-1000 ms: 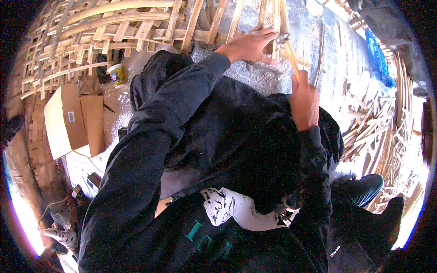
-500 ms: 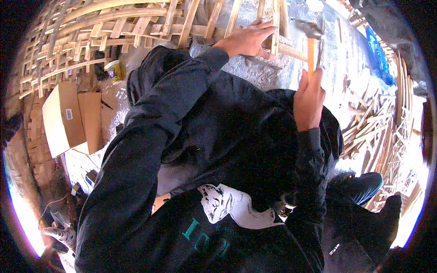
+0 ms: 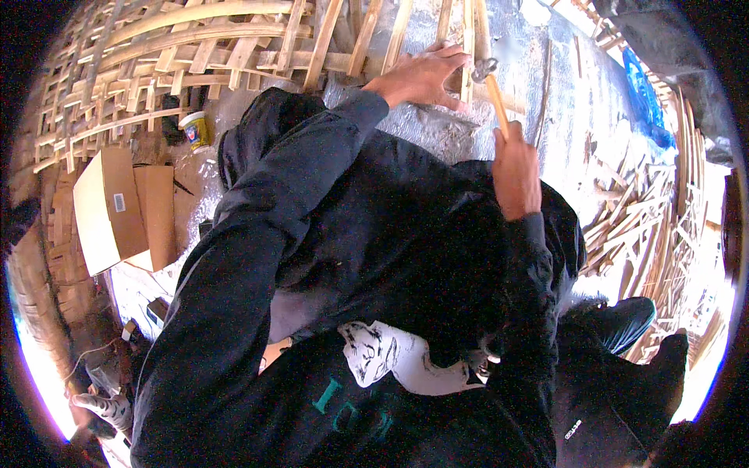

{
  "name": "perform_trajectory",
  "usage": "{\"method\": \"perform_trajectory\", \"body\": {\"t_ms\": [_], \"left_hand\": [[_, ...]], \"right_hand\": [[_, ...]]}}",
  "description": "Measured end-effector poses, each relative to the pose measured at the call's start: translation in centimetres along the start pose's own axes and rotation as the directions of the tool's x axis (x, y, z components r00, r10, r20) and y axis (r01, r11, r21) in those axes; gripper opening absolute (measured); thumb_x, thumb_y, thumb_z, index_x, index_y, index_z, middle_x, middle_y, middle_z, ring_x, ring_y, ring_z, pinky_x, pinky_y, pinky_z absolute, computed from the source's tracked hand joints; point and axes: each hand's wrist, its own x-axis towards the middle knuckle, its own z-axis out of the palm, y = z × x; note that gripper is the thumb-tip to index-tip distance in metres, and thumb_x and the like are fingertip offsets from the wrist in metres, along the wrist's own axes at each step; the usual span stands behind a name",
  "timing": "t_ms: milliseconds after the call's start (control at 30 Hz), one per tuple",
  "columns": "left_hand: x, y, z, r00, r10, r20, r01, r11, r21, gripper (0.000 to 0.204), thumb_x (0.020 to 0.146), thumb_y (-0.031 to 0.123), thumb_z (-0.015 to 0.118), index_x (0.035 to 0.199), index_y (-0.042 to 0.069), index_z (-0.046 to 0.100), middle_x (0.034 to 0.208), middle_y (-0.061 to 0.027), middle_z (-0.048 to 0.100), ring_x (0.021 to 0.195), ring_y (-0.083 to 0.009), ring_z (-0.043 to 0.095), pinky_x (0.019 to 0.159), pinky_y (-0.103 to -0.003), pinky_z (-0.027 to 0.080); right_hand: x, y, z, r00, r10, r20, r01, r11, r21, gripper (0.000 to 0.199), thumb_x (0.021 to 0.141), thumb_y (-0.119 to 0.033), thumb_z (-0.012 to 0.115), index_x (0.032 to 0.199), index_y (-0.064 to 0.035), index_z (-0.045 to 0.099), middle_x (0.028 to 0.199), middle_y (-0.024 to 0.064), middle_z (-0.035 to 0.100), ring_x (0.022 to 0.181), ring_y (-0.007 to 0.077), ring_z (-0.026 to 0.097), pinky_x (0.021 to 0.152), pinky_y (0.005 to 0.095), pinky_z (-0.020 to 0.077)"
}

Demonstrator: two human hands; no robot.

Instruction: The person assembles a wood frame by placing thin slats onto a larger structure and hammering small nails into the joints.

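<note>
My left hand (image 3: 421, 78) lies over the bamboo lattice with its fingers spread. Its fingertips and thumb reach the left side of an upright bamboo slat (image 3: 468, 47). Closed around a wooden handle, my right hand (image 3: 517, 173) holds a hammer (image 3: 497, 103). The hammer's metal head is against or close beside the slat, just right of my left fingers; contact cannot be told. Any nail there is too small to make out.
Woven bamboo lattice (image 3: 195, 39) spreads across the upper left. A cardboard box (image 3: 117, 203) and a yellow-and-white tub (image 3: 195, 131) stand at the left. Loose bamboo strips (image 3: 640, 226) are heaped at the right, below blue plastic sheeting (image 3: 644, 97).
The hammer has come left and slightly down, its head now at the slat and its handle tilted. My right hand has shifted a little left; my left hand stays nearly in place.
</note>
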Motion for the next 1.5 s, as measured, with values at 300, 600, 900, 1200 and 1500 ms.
{"method": "perform_trajectory", "body": {"t_ms": [300,600,900,1200,1500], "left_hand": [[1.1,1.8,-1.0,0.999,-0.005,0.044,0.003,1.0,0.027,0.097,0.074,0.065,0.075,0.147,0.007,0.045,0.153,-0.0111,0.043,0.14,-0.033,0.043,0.105,-0.055,0.046],[0.4,-0.4,0.0,0.998,0.064,0.019,-0.063,0.996,-0.055,0.099,0.075,0.064,0.076,0.145,0.001,0.044,0.152,-0.0194,0.043,0.143,-0.0362,0.038,0.114,-0.048,0.038],[0.9,0.6,-1.4,0.995,0.089,-0.051,-0.092,0.994,-0.057,0.099,0.072,0.059,0.08,0.145,0.002,0.045,0.145,-0.0171,0.048,0.137,-0.038,0.044,0.112,-0.049,0.04],[-0.1,-0.8,0.0,0.991,0.109,-0.082,-0.113,0.992,-0.053,0.096,0.073,0.054,0.081,0.144,0.001,0.045,0.14,-0.0197,0.049,0.138,-0.0376,0.044,0.113,-0.045,0.039],[0.4,-0.4,-0.5,0.983,0.151,-0.105,-0.16,0.984,-0.08,0.099,0.07,0.061,0.081,0.143,0.005,0.045,0.142,-0.0172,0.05,0.14,-0.035,0.043,0.108,-0.052,0.043]], "right_hand": [[-0.5,0.7,-0.3,0.97,0.189,0.153,-0.188,0.982,-0.022,0.02,0.105,-0.016,0.047,0.118,-0.0008,0.05,0.08,0.0306,0.063,0.07,0.0509,0.061,0.061,0.0586,0.0463],[-1.7,-0.8,0.7,0.996,0.03,0.081,-0.022,0.995,-0.096,0.016,0.105,-0.015,0.046,0.113,-0.0013,0.045,0.078,0.0298,0.065,0.073,0.0507,0.065,0.06,0.0588,0.0513],[-1.6,-0.5,1.3,0.986,0.067,-0.152,-0.055,0.995,0.081,0.019,0.106,-0.019,0.047,0.109,-0.0004,0.048,0.077,0.0331,0.06,0.072,0.0516,0.061,0.056,0.0571,0.0432],[-1.0,-0.9,1.5,0.993,-0.018,-0.116,0.018,1.0,-0.004,0.023,0.107,-0.022,0.045,0.111,0.0002,0.046,0.087,0.0315,0.064,0.076,0.0523,0.063,0.059,0.0571,0.0496],[-0.2,-2.9,-0.5,0.908,0.039,-0.417,0.023,0.99,0.141,0.026,0.107,-0.026,0.045,0.108,-0.0006,0.049,0.079,0.0317,0.063,0.069,0.0552,0.058,0.063,0.0618,0.0451]]}}
